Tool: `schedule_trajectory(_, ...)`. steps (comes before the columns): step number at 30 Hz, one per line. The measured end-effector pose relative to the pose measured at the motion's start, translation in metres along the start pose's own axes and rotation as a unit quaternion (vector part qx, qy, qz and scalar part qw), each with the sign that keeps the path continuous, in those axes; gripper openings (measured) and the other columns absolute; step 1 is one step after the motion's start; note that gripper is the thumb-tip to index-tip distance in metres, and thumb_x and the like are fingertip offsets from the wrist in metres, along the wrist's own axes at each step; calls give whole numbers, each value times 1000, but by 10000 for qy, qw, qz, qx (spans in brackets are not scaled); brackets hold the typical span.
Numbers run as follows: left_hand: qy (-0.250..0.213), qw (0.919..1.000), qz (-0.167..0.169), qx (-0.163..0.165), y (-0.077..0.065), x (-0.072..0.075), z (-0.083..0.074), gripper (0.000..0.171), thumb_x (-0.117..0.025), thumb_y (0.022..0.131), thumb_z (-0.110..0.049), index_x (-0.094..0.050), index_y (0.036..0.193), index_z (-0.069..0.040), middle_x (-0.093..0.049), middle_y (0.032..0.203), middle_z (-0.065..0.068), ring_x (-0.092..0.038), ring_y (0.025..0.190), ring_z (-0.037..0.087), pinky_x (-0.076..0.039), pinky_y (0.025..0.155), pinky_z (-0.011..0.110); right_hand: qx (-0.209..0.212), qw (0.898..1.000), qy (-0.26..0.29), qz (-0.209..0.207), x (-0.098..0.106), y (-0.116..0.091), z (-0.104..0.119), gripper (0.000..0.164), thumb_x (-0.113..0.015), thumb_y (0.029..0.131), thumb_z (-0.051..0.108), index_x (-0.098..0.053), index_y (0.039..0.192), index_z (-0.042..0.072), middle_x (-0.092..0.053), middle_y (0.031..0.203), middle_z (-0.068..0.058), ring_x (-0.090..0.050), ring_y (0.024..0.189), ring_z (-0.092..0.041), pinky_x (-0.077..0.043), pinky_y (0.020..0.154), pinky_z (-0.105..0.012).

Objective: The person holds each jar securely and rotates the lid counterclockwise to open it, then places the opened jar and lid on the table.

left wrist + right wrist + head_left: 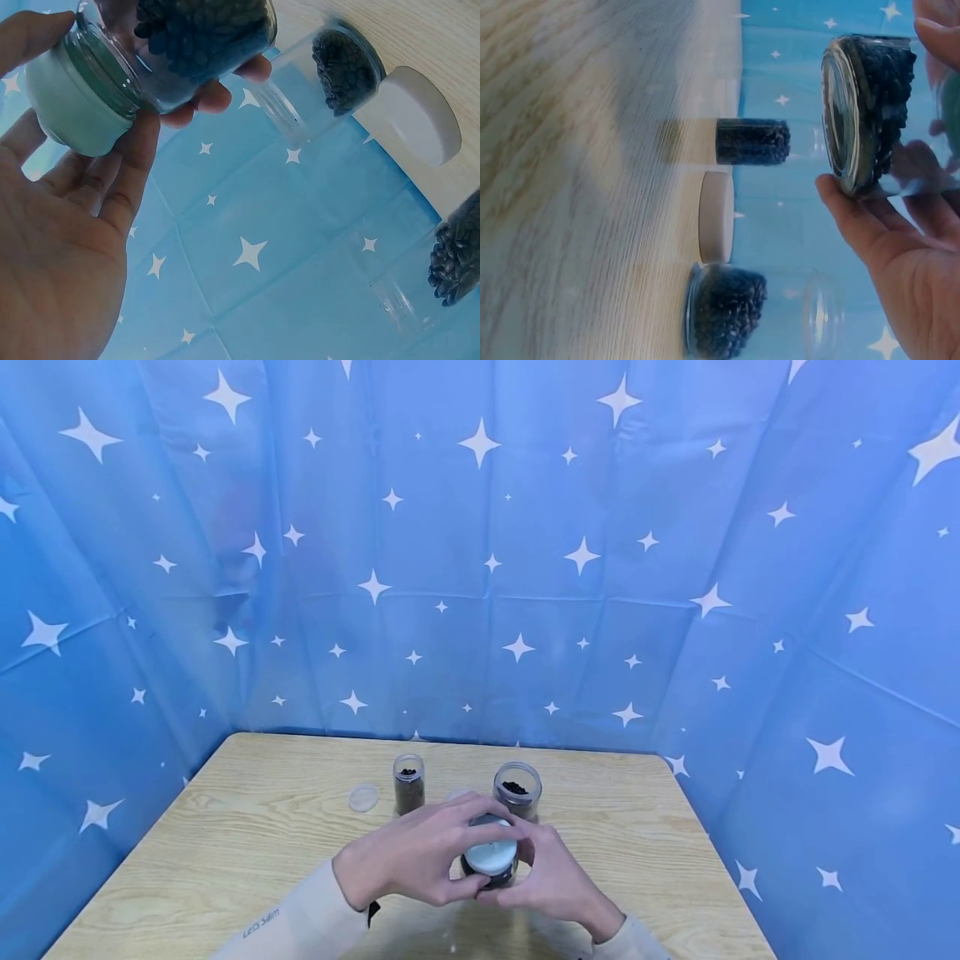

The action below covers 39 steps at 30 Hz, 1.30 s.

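A clear glass jar (881, 105) partly filled with dark seeds is held up off the table between both hands. Its pale green lid (491, 853) sits on the mouth. My left hand (427, 850) holds the lid end, thumb and fingers spread around it, as the left wrist view shows. The jar's glass body is gripped by my right hand (551, 875), with fingers along its side and a fingertip near the base. In the head view the hands hide most of the glass.
Behind the hands stand two lidless clear jars with dark seeds, a narrow one (409, 789) at left and a wider one (517, 783) at right. A whitish lid (716, 217) lies between them. Left of the narrow jar lies a translucent lid (363, 797). Starry blue curtains (480, 527) surround the wooden table (247, 827).
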State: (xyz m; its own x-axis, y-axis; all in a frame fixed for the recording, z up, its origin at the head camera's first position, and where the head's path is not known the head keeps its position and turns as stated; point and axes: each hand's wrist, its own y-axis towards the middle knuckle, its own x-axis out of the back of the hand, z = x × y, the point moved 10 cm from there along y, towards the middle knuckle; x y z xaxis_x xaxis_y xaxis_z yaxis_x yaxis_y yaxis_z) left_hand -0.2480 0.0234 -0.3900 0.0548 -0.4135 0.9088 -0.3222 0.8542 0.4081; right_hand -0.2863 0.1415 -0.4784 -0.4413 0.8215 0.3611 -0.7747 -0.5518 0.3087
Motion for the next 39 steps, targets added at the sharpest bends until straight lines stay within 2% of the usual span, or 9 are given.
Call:
schedule_trajectory(7,-9,10000,-89,-17,-1,1,0,62,-93,96,-27,-70,154,-20,-68,152,4,-69,140,18,-63,115,33,-3,10000,-13,-24,0,-1,1,83,-102,88,14,-65,162,27,-79,143,-4,-80,125,-14,-68,107,-33)
schedule_trajectory(13,138,9997,-188,53,-2,3,0,63,-94,96,-32,-70,153,-22,-69,149,5,-71,133,19,-64,110,30,-11,9999,-143,-94,0,-1,1,80,-104,87,16,-67,157,25,-80,139,-3,-81,122,-13,-69,105,-32)
schedule_trajectory(17,206,9993,-264,148,-2,4,0,65,-95,94,-34,-69,152,-22,-69,145,4,-72,126,17,-65,105,27,-29,9997,-186,-125,0,-1,1,75,-104,87,18,-69,153,25,-80,138,-3,-81,120,-13,-69,104,-32)
schedule_trajectory(20,208,9987,-391,243,-1,6,1,67,-97,93,-35,-69,153,-22,-67,138,3,-71,113,13,-63,96,21,-33,9997,-157,-159,1,-1,2,74,-104,87,18,-70,151,25,-80,138,-3,-80,121,-12,-69,105,-32)
schedule_trajectory(25,71,9962,-713,489,0,9,3,63,-98,95,-40,-71,149,-21,-65,126,1,-67,96,6,-59,85,13,-20,9997,-121,-212,-1,-1,2,75,-105,86,15,-69,152,22,-80,139,-4,-80,122,-13,-68,107,-32)
schedule_trajectory(30,-78,9920,-948,832,0,11,7,54,-96,97,-46,-73,137,-20,-61,114,-3,-62,87,1,-55,79,8,-51,9996,-109,-236,-3,1,3,77,-104,88,17,-68,155,23,-78,142,-4,-79,124,-14,-67,109,-31)
schedule_trajectory(34,-69,9883,-1051,1099,-1,14,11,54,-98,94,-49,-71,130,-20,-60,111,-4,-61,84,0,-54,75,6,-151,9994,-105,-295,-3,1,3,79,-104,87,18,-68,157,25,-79,142,-3,-80,124,-13,-67,108,-30)
schedule_trajectory(39,-63,9862,-1089,1243,-1,16,12,56,-99,93,-51,-71,130,-20,-60,111,-5,-63,85,0,-55,75,7,-234,9993,-1,-306,-3,0,3,80,-104,88,18,-67,158,24,-79,144,-3,-80,124,-14,-66,108,-29)
